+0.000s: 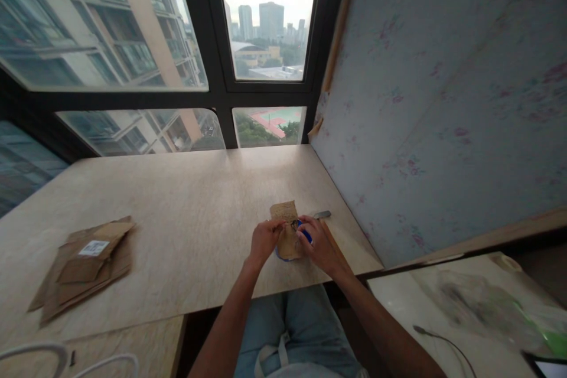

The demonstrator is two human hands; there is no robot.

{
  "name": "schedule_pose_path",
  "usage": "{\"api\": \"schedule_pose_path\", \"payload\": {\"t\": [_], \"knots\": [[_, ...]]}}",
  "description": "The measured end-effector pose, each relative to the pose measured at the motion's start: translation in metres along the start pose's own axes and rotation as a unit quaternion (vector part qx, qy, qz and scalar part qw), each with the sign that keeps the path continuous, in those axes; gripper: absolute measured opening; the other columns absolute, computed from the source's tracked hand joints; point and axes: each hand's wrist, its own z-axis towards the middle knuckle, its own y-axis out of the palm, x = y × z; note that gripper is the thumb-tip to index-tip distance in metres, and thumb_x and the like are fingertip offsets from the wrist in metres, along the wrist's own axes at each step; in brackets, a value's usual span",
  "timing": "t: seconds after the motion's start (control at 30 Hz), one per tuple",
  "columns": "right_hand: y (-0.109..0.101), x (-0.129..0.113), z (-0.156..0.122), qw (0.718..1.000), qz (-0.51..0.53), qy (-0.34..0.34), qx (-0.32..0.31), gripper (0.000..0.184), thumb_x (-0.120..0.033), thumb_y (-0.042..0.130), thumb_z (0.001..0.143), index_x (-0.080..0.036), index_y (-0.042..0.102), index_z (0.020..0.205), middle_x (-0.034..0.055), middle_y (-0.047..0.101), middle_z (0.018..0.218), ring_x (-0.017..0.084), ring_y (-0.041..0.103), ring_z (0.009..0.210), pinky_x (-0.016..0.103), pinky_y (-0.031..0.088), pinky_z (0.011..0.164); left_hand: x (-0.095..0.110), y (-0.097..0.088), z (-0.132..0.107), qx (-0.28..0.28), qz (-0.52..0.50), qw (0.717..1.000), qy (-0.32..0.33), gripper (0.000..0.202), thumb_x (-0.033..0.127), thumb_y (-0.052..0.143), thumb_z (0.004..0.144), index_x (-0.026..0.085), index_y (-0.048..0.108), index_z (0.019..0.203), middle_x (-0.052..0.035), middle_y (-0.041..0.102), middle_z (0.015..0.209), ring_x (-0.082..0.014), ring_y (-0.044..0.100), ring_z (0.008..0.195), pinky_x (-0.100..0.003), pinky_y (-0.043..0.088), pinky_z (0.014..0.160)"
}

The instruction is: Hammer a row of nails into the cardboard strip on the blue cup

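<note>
A tan, cardboard-like piece (283,211) with a rough surface lies on the table in front of me. Its lower part, edged in blue, sits between my two hands. At its left side my left hand (264,240) is closed, the fingertips pinched on something too small to name. My right hand (319,248) curls around a blue object (305,231) whose kind I cannot make out, partly hidden by the fingers. A small dark bit shows between the two sets of fingertips. Just beyond my right hand lies a flat tool with a grey end (322,214), partly covered.
Brown paper envelopes (95,269), one with a white label, are stacked at the left. A brown strip (335,241) lies beside my right hand. Windows and a papered wall (425,100) bound the table. A lower white surface (398,295) holds a cable and plastic bags.
</note>
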Motion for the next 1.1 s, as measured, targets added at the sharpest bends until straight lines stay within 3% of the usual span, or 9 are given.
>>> {"api": "schedule_pose_path", "payload": {"t": [0.3,0.93,1.1], "knots": [[0.022,0.005,-0.021,0.990,-0.021,-0.120,-0.064,0.017,-0.018,0.046,0.097,-0.021,0.063,0.099,0.0101,0.072,0.104,0.025,0.064,0.104,0.043,0.048,0.089,0.004,0.004,-0.002,-0.004,0.063,0.998,-0.006,0.026,0.028,0.051,0.096,0.019,0.075,0.101,-0.0099,0.077,0.095,-0.0203,0.070,0.081,-0.028,0.047,0.071],[0.025,0.009,-0.024,0.992,-0.032,-0.110,-0.052,0.019,-0.023,0.043,0.100,-0.022,0.062,0.097,0.0104,0.072,0.105,0.025,0.064,0.104,0.044,0.046,0.090,-0.009,0.008,-0.007,0.010,0.003,1.000,0.025,0.030,0.033,0.049,0.096,0.019,0.075,0.105,-0.0074,0.077,0.097,-0.0186,0.070,0.083,-0.026,0.050,0.073],[0.026,0.010,-0.024,0.991,-0.030,-0.115,-0.053,0.019,-0.024,0.043,0.100,-0.022,0.062,0.097,0.0106,0.072,0.100,0.026,0.063,0.102,0.043,0.046,0.088,-0.002,0.006,-0.001,0.014,0.018,0.999,0.027,0.034,0.038,0.061,0.089,0.020,0.072,0.116,-0.0069,0.077,0.084,-0.0174,0.068,0.072,-0.025,0.048,0.067]]}}
